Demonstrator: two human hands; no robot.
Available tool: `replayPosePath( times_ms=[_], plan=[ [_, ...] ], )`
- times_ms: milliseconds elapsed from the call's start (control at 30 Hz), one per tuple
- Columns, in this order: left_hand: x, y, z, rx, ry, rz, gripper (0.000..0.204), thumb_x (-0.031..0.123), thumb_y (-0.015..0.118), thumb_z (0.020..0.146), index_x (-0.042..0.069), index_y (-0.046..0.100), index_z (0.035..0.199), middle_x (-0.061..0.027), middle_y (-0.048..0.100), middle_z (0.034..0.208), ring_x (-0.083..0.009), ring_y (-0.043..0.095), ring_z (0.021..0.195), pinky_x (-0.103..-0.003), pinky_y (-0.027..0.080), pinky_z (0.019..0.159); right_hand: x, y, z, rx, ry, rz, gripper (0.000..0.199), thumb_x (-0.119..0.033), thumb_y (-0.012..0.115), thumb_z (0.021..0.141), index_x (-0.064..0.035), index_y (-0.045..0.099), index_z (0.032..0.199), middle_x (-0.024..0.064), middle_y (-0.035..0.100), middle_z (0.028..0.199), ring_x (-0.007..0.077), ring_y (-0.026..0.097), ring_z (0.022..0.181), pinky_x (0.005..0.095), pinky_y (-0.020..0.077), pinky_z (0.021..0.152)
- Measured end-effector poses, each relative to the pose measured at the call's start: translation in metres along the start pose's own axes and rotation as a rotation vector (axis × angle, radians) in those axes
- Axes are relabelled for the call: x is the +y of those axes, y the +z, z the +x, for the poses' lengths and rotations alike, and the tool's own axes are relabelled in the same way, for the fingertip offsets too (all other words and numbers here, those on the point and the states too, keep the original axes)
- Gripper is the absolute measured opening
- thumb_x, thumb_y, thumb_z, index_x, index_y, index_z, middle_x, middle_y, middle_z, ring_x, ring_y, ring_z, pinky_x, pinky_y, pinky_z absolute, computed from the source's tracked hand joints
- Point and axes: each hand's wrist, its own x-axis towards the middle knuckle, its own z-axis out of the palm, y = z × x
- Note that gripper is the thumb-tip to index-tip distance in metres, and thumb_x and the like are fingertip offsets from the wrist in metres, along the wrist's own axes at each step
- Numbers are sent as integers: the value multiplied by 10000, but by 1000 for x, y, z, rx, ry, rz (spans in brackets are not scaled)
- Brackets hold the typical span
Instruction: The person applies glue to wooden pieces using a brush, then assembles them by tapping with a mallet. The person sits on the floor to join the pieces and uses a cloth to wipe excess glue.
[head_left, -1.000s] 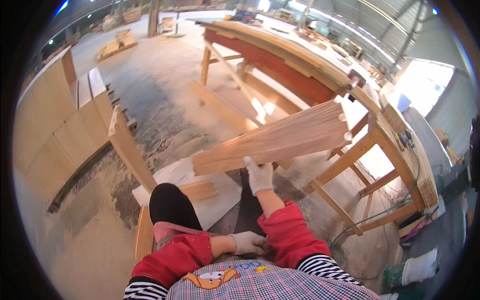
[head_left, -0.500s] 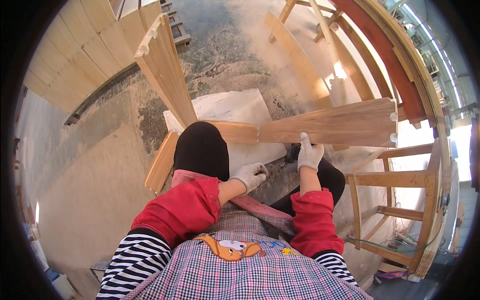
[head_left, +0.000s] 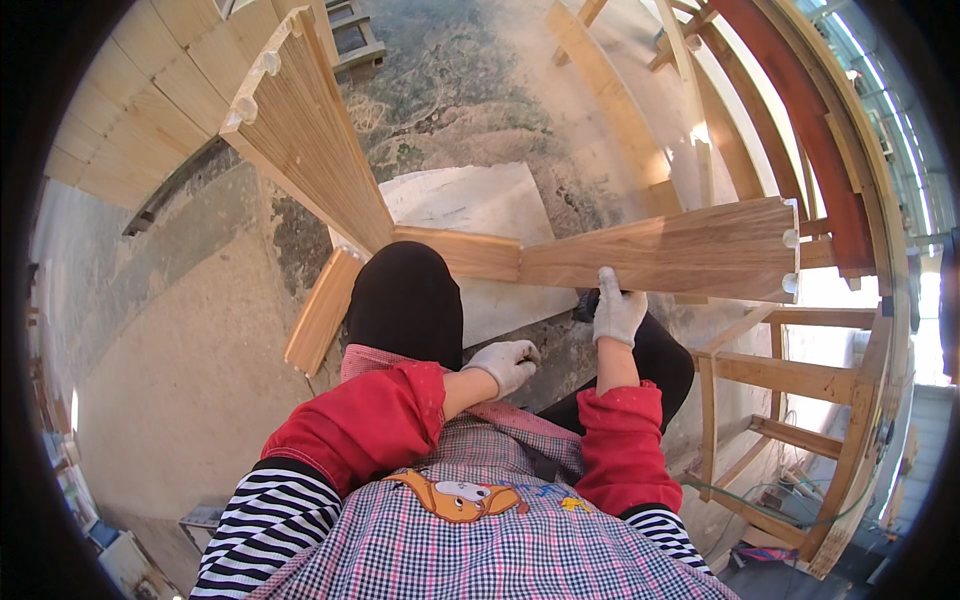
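Your long board (head_left: 670,245) crosses the right edge of the white sheet (head_left: 490,195), its notched end well beyond it. Its inner end meets the short plank (head_left: 485,257) over the sheet; whether they are joined or only abut, you can't tell from here. With your hold left of the board's middle, the overhanging end could dip or twist if your thumb pressure eases, straining that meeting point. The tall board (head_left: 325,140) leans up over the sheet's left side, its foot hidden by your black-clad knee (head_left: 408,305); a bump from that knee might tip it.

Your right hand (head_left: 620,312) is clamped on the long board's lower edge: thumb on the face, other fingers out of sight. Your left hand (head_left: 510,368) hangs near your lap, off the boards, fingers curled; whether they hold anything can't be told. A narrow block (head_left: 322,310) slants away from the sheet's lower left corner. Farther right stands the wooden bench (head_left: 800,372).
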Motion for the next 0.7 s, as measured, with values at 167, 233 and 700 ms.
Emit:
replayPosePath(
  times_ms=[167,233,700],
  plan=[
    [-7,4,4,-4,34,38,233,221,611,853,79,628,1037,-138,678,983,-315,630,952,-364,485,838,14,10,3,-23,-83,-32,250,-65,676,832,64,602,1033,118,655,975,197,620,894,334,490,817],
    [-6,4,3,-8,31,17,235,218,611,852,77,628,1040,-139,678,983,-314,630,956,-365,486,838,15,13,2,-36,-91,-46,258,-63,680,827,62,605,1039,129,657,987,207,624,913,336,485,836],
    [83,-45,23,308,346,-277,518,233,697,809,29,498,1241,-170,619,1113,-280,606,1025,-390,471,886,30,32,40,-82,-155,-258,323,-244,681,821,-16,630,1044,165,681,1001,318,651,963,389,500,832]
  ],
)
